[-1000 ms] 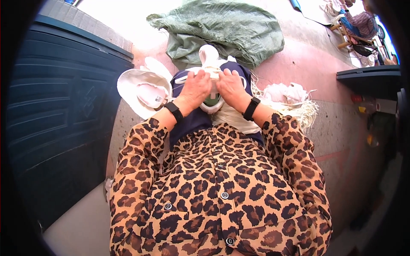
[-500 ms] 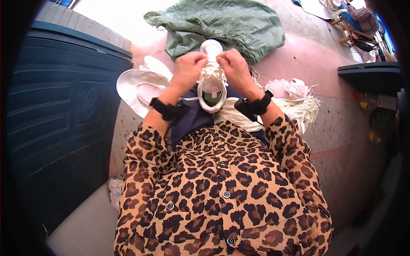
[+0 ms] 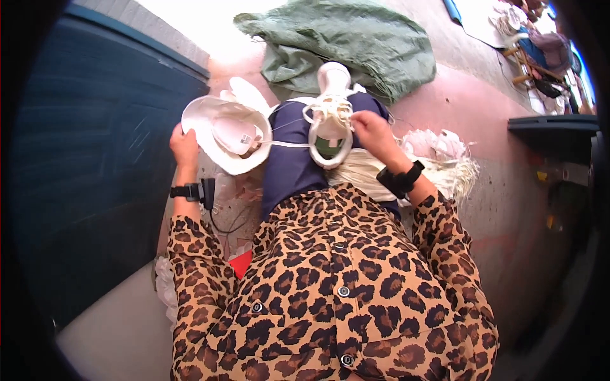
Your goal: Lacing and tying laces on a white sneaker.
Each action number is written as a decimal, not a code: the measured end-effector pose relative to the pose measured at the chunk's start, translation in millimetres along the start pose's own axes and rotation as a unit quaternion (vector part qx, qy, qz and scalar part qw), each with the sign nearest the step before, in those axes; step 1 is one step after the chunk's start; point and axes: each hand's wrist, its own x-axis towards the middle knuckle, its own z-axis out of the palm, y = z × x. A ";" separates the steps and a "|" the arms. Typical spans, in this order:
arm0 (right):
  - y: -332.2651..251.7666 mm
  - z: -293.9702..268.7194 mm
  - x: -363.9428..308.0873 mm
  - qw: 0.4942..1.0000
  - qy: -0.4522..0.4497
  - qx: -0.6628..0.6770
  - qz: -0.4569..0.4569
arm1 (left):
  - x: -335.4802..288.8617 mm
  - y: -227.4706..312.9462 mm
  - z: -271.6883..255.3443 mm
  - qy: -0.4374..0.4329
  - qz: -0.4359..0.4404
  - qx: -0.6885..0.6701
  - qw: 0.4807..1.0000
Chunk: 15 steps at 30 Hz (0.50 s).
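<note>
Shoe (image 3: pixel 332 122) on lap (image 3: pixel 289 166), toe outward; left hand (image 3: pixel 184 148) gripping hat (image 3: pixel 230 162) rim; right hand (image 3: pixel 376 134) curled at laces (image 3: pixel 333 108), hold unclear.

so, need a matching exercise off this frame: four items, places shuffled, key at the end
1. Left hand
2. Right hand
3. White shoe
4. Green sheet

A. lying over dark blue trousers
B. at the rim of a white hat-like piece
C. crumpled on the floor
D. by the laces

Pairs: 1-B, 2-D, 3-A, 4-C
</note>
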 end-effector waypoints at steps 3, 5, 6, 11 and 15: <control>-61.9 31.6 0.8 0.984 -0.169 0.035 -0.050 | -15.9 69.0 -17.9 0.127 0.308 0.021 0.943; -106.7 55.4 3.8 0.968 -0.149 0.001 -0.204 | -57.7 105.0 -13.9 0.043 0.261 -0.024 0.964; -126.6 69.0 5.7 0.958 -0.113 -0.024 -0.261 | -77.9 118.7 -6.5 0.014 0.319 -0.056 0.946; -153.5 93.1 -0.5 0.965 -0.175 0.055 -0.189 | -105.3 111.8 1.3 -0.226 0.287 -0.120 0.923; -124.7 76.2 -9.8 0.950 -0.203 0.239 0.001 | -60.8 36.8 25.7 -0.242 0.013 -0.410 0.879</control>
